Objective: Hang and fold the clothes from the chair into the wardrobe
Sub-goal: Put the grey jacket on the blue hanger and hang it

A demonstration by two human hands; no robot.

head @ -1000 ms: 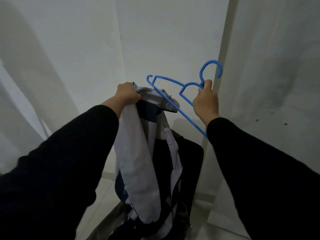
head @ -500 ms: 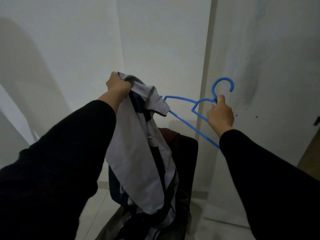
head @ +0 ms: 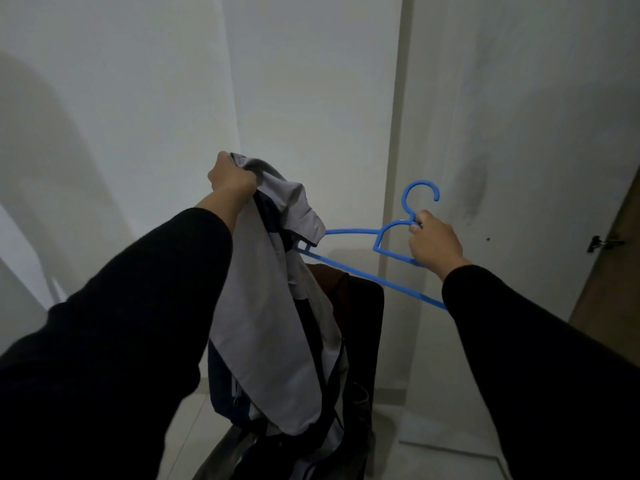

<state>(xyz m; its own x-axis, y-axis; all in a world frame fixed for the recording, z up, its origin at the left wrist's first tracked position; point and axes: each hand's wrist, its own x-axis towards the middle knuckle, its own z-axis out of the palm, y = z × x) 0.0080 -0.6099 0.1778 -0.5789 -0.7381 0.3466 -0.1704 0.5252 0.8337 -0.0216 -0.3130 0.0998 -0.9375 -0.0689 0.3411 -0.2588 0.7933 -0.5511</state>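
Behind, a dark chair (head: 360, 327) stands against white walls (head: 311, 98).

A person's two arms in long black sleeves (head: 145, 306), cuffs ending at the wrists, with both hands bare.

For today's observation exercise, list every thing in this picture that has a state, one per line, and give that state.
Left hand: grips the top of the garment, held up.
Right hand: grips the hanger below its hook.
Garment: grey and navy, hangs crumpled; one hanger end is tucked under its fabric.
Hanger: blue, tilted, not hung.
Chair: dark clothes draped over it.
Door: part in view, cannot tell.
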